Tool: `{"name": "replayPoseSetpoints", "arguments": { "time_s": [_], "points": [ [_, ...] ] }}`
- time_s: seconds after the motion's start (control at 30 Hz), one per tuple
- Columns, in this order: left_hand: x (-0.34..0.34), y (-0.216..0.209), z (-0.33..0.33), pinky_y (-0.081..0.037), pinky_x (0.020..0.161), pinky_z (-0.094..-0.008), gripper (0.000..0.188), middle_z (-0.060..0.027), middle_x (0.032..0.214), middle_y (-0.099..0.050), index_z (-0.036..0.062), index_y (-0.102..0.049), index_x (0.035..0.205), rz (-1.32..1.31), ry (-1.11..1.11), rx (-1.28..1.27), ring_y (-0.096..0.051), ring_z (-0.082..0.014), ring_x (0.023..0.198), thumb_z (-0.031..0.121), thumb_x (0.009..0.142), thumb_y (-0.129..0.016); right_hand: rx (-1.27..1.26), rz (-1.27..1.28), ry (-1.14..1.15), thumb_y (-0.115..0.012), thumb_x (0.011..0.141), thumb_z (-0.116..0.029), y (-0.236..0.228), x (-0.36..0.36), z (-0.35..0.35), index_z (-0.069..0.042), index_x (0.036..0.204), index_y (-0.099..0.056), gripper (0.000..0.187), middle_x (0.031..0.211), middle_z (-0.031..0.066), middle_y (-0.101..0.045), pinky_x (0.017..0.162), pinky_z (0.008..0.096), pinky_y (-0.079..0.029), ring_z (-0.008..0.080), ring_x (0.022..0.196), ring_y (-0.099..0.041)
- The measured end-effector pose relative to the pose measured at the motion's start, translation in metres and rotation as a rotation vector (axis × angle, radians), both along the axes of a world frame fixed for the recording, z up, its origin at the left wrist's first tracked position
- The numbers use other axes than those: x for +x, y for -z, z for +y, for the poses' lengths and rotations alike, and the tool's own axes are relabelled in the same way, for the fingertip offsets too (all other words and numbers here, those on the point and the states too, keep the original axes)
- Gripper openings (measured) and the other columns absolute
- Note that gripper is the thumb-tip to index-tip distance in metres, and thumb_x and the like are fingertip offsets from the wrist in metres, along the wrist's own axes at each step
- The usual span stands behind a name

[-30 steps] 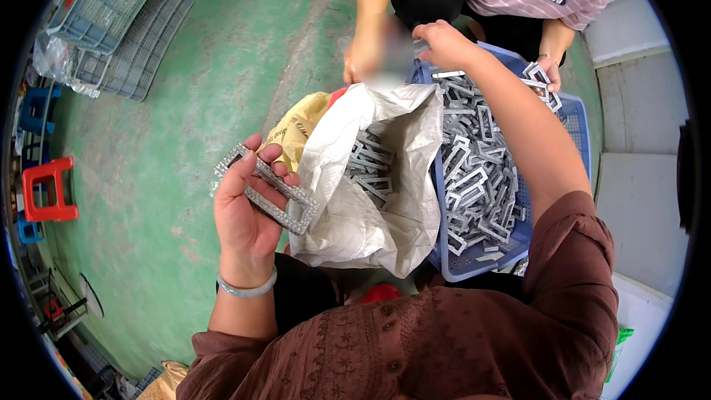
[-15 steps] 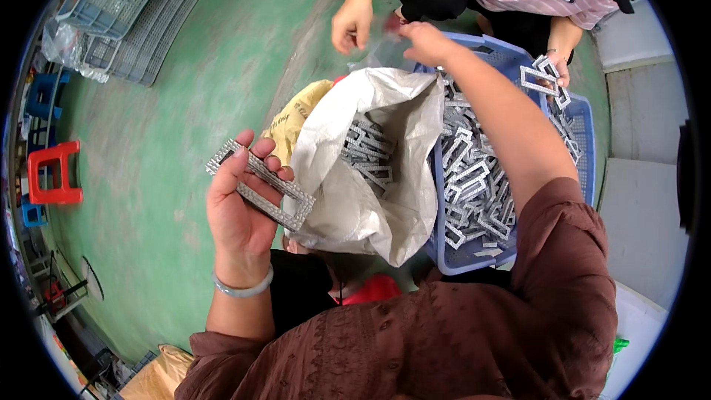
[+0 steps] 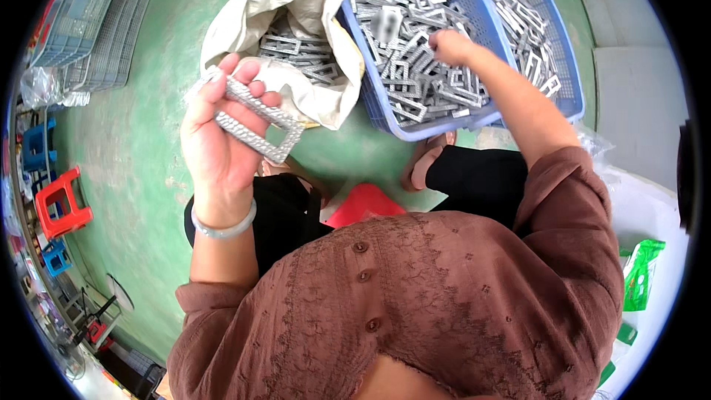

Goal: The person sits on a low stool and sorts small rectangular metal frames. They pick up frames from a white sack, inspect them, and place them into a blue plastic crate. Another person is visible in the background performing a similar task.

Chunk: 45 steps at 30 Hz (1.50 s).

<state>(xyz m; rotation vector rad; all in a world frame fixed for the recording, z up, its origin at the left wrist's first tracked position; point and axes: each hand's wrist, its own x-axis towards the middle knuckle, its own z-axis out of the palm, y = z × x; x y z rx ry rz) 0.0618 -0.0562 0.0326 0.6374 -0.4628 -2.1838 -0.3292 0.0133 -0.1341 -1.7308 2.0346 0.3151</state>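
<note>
My left hand (image 3: 226, 133) is raised near the white woven sack (image 3: 222, 11), palm up. Its thumb and fingers grip a silver rectangular frame (image 3: 285, 144) with a textured surface and an open middle. Whether more than one frame lies in that grip is hard to tell. My right hand (image 3: 453, 48) is over the near blue basket (image 3: 404, 132), fingers curled in; what they hold, if anything, is hidden. Many similar frames (image 3: 426, 81) fill this basket, and a blurred pale piece (image 3: 386, 26) shows left of the hand. More frames (image 3: 296, 52) lie inside the sack.
A second blue basket (image 3: 574, 92) of frames adjoins on the right. Under me is a red seat (image 3: 363, 204). Stacked grey crates (image 3: 96, 37) and a red stool (image 3: 63, 204) stand left on the green floor. Green packages (image 3: 643, 274) lie at lower right.
My right hand has come back from beyond the sack to above the basket. My left hand still holds its frame. The view has shifted, and the other person is out of it.
</note>
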Motion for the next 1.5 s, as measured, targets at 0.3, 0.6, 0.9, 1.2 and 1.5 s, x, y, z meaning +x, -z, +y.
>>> {"name": "replayPoseSetpoints", "arguments": {
  "time_s": [0.3,0.6,0.9,1.2,1.5],
  "points": [
    [-0.043,0.013,0.026,-0.044,0.071,-0.0376,0.027,-0.0143,0.090,-0.055,-0.0016,-0.046,0.106,-0.111,0.128,0.006,-0.052,-0.0207,0.074,0.012,0.083,-0.050,-0.118,-0.092,0.287,-0.054,0.070,-0.004,0.068,0.072,0.048,0.000,0.106,-0.050,0.036,0.109,0.0242,-0.050,0.084,0.0397,-0.045,0.0356,0.094,-0.056],
    [-0.048,0.024,0.022,-0.047,0.068,-0.0362,0.028,-0.0130,0.088,-0.057,0.0013,-0.044,0.105,-0.172,0.160,0.017,-0.054,-0.0203,0.073,0.010,0.080,-0.053,-0.150,-0.157,0.458,-0.057,0.064,0.000,0.062,0.084,0.039,0.001,0.100,-0.050,0.038,0.091,0.0253,-0.059,0.080,0.0377,-0.047,0.0344,0.092,-0.058],
    [-0.058,0.033,0.029,-0.049,0.065,-0.0334,0.026,-0.0113,0.090,-0.058,0.0017,-0.047,0.106,-0.326,0.251,-0.024,-0.055,-0.0187,0.071,0.009,0.081,-0.054,-0.396,-0.796,0.642,-0.063,0.067,0.004,-0.092,0.044,0.052,-0.002,0.108,-0.050,0.043,0.084,0.0053,-0.057,0.069,0.0256,-0.046,0.0136,0.076,-0.056],
    [-0.069,0.037,0.046,-0.050,0.060,-0.0317,0.025,-0.0083,0.089,-0.059,0.0021,-0.053,0.097,-0.098,0.400,-0.019,-0.059,-0.0181,0.071,0.022,0.083,-0.060,-0.650,-1.193,0.493,-0.060,0.071,0.008,-0.192,0.129,0.092,-0.002,0.114,-0.046,0.046,0.086,0.0020,-0.058,0.070,0.0207,-0.046,0.0074,0.077,-0.054],
    [-0.061,0.025,0.053,-0.048,0.071,-0.0329,0.024,-0.0103,0.089,-0.059,0.0009,-0.051,0.098,-0.076,0.231,-0.056,-0.058,-0.0182,0.077,0.020,0.085,-0.056,-0.802,-1.148,0.351,-0.063,0.072,0.004,-0.185,0.147,0.097,-0.003,0.120,-0.043,0.052,0.090,0.0032,-0.060,0.068,0.0210,-0.042,0.0068,0.075,-0.051]
  ]
}}
